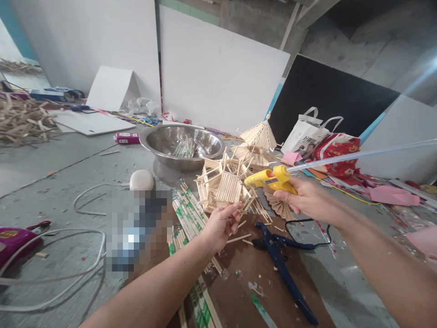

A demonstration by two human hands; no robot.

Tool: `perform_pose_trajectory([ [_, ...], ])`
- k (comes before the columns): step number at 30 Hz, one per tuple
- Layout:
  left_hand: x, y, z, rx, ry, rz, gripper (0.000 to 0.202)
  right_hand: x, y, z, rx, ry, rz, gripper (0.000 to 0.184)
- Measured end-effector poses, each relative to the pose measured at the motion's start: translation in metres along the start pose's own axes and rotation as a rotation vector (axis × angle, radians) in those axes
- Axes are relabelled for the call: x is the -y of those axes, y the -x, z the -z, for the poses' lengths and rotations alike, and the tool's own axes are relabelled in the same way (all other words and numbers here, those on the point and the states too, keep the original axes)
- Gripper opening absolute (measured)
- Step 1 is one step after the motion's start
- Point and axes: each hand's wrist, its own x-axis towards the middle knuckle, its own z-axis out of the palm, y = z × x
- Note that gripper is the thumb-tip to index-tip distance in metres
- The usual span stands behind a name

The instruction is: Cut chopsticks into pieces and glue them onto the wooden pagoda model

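My right hand [300, 198] is closed around a yellow hot glue gun [273, 178], its nozzle pointing left above a construction of wooden sticks [228, 187]. A long clear glue stick [341, 158] extends from the gun's back. My left hand [223, 223] is pinched at the lower edge of the construction; what lies between its fingertips is too small to make out. Beneath it are loose cut sticks [239, 238] and paper-wrapped chopsticks [191, 209]. Blue-handled cutters [282, 264] lie on a brown board [239, 264], just below my hands.
Behind the construction stand a steel basin [150, 145] holding wrappers and a cone-shaped stick roof [259, 135]. A white charger [141, 180] with cable, a blurred-out object [136, 232] and a purple power strip [17, 243] lie left. Bags [303, 132] stand right; white boards [218, 64] lean behind.
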Motion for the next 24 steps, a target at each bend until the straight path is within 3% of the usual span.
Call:
perform_pose_trajectory([
  [24,0.0,0.0,-0.001,-0.022,0.021,-0.006,0.02,-0.013,-0.005,-0.004,-0.025,0.08,0.07,0.038],
])
